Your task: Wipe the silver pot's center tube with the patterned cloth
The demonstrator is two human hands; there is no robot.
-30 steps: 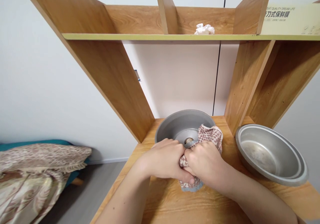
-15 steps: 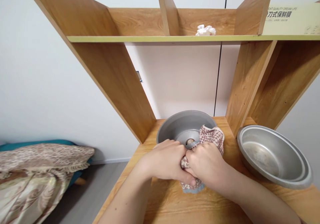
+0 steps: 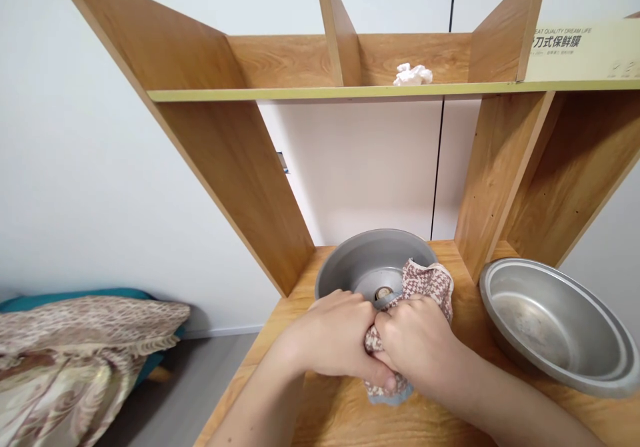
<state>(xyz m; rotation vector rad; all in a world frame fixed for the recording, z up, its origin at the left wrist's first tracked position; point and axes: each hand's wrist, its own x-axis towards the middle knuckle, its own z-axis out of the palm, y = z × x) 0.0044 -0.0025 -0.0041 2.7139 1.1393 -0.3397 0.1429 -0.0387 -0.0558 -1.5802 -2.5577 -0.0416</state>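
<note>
Wooden desk (image 3: pixel 340 420) against a pale wall (image 3: pixel 100 134), one cloth (image 3: pixel 431 284) between your two hands

Above the desk runs a shelf (image 3: pixel 295 95) with a yellow-green front edge; on it sit a crumpled white tissue (image 3: pixel 413 75) and, farther right, a pale yellow printed box (image 3: pixel 575 57). Off to your left, patterned fabric (image 3: pixel 85 324) lies over something teal, beside a grey floor (image 3: pixel 195 367).

Your left hand (image 3: pixel 336 334) and right hand (image 3: pixel 415 335) are close together, both clamped on the brown-and-white cloth. It bunches between your fists: one end spreads beyond your right hand, overlapping the near right side of the grey pot (image 3: pixel 345 267) in view, though you cannot tell whether it touches the rim. Its other end, edged in blue-grey, comes out below your hands, over the desk. To your right, just past your forearm, stands a wide silver basin (image 3: pixel 545 327).
</note>
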